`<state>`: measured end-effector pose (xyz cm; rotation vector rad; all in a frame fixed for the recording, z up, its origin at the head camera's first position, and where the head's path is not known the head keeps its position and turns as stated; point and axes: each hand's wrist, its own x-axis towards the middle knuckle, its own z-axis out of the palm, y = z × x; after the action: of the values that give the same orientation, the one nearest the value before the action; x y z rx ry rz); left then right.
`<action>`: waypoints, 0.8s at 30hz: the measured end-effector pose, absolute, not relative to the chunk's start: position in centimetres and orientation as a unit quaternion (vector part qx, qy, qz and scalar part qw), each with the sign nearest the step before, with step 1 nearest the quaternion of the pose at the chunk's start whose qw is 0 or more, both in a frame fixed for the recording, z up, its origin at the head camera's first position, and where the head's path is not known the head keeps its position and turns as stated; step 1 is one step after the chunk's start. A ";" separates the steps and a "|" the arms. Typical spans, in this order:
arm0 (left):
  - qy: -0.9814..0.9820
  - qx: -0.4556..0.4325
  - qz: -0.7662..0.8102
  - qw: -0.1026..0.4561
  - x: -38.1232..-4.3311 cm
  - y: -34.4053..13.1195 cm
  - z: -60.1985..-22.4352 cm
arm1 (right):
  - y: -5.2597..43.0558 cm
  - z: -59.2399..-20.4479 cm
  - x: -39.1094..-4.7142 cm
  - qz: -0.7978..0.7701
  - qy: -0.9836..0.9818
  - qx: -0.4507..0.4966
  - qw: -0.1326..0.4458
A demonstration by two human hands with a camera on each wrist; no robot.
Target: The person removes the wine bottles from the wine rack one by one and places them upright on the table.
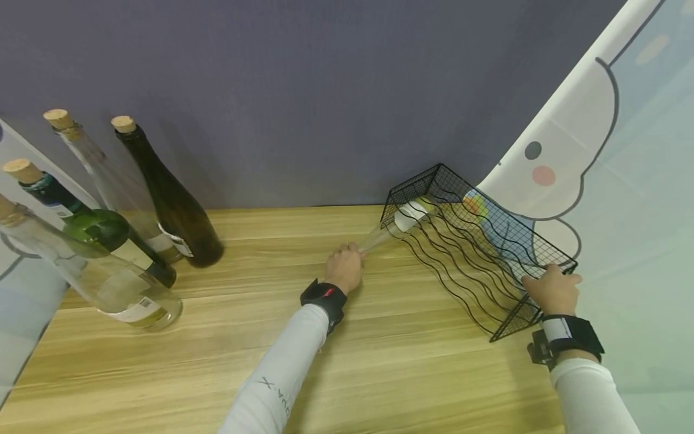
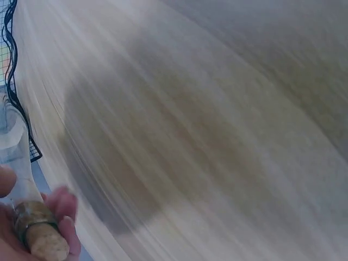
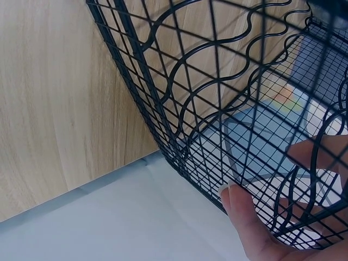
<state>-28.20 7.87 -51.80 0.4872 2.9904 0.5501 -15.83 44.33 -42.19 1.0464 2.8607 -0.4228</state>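
A clear glass bottle with a white label [image 1: 410, 216] lies on its side in the far left part of a black wire rack [image 1: 477, 271]. Its neck points out toward my left hand [image 1: 344, 267], which grips it near the corked end. In the left wrist view the cork [image 2: 48, 243] shows between the curled fingers. My right hand [image 1: 553, 290] holds the rack's near right corner. In the right wrist view its thumb [image 3: 242, 212] lies against the wire mesh, with other fingers behind the mesh. The rack has wavy wires along its bottom.
Several corked bottles stand at the left of the wooden table [image 1: 260, 361]: a dark bottle [image 1: 179, 211], a green bottle [image 1: 105, 232] and a clear bottle [image 1: 108, 289] among them. A grey wall [image 1: 303, 102] rises behind; a printed cloth [image 1: 623, 241] hangs at the right.
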 end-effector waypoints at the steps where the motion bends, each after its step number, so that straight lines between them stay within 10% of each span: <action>1: 0.969 0.159 0.183 0.040 -28.2 7.9 -51.8 | 44.3 -42.2 -15.8 -0.137 0.930 0.340 0.032; 24: 0.960 0.131 0.228 0.099 -28.5 6.1 -51.5 | 44.1 -42.1 -15.9 -0.136 0.926 0.349 0.041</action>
<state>-28.52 6.13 -51.50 0.3884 2.8378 0.6754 -15.90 44.14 -42.09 1.0681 2.8360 -0.4166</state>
